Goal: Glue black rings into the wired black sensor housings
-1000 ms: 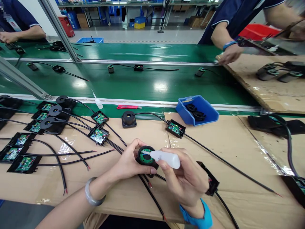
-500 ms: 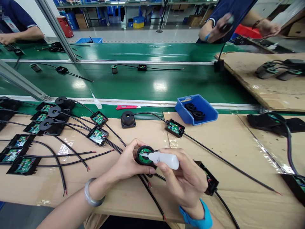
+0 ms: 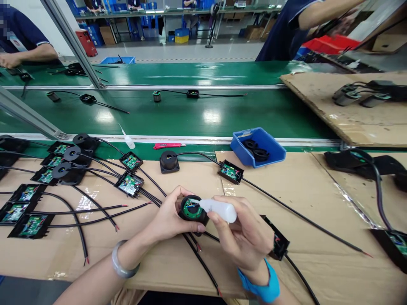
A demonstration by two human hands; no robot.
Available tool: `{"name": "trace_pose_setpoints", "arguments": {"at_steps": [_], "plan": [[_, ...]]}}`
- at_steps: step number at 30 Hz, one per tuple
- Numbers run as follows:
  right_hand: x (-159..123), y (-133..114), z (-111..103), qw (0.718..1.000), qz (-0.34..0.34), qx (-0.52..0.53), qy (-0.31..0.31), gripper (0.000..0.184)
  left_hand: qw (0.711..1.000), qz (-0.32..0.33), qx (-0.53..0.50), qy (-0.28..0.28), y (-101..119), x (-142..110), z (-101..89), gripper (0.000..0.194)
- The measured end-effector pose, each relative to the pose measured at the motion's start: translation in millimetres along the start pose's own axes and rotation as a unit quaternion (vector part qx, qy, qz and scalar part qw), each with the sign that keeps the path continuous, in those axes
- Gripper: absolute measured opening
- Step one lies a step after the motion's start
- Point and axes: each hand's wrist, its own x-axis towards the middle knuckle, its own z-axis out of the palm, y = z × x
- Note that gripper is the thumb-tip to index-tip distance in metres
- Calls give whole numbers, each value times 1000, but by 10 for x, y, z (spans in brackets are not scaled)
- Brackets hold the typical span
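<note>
My left hand [image 3: 170, 216] is closed around a round black housing [image 3: 191, 209] with a green circuit board showing inside it. My right hand [image 3: 246, 237] grips a small white squeeze bottle [image 3: 219, 209], its thin nozzle touching the top of that green board. Black cables run from the housing under my hands to a small black box [image 3: 280, 245] lying by my right wrist on the cardboard-covered bench [image 3: 178, 262].
Several wired black boxes with green boards [image 3: 129, 184] lie at the left. Ahead sit another black housing [image 3: 168, 161], a blue bin [image 3: 257, 146] of black rings, a second white bottle [image 3: 127, 137] and a red cutter [image 3: 168, 145]. Parts ride the green conveyor [image 3: 190, 111]; other people work behind it.
The nozzle has shifted slightly over the green board while both hands keep their grip. Parts on the conveyor have drifted right. The person at the far right has lifted their arm away.
</note>
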Motion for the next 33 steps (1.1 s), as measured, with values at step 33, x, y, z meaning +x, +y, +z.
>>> {"name": "trace_pose_setpoints", "arguments": {"at_steps": [33], "plan": [[1154, 1689, 758, 946, 213, -107, -220, 20, 880, 116, 455, 67, 49, 56, -211, 53]]}}
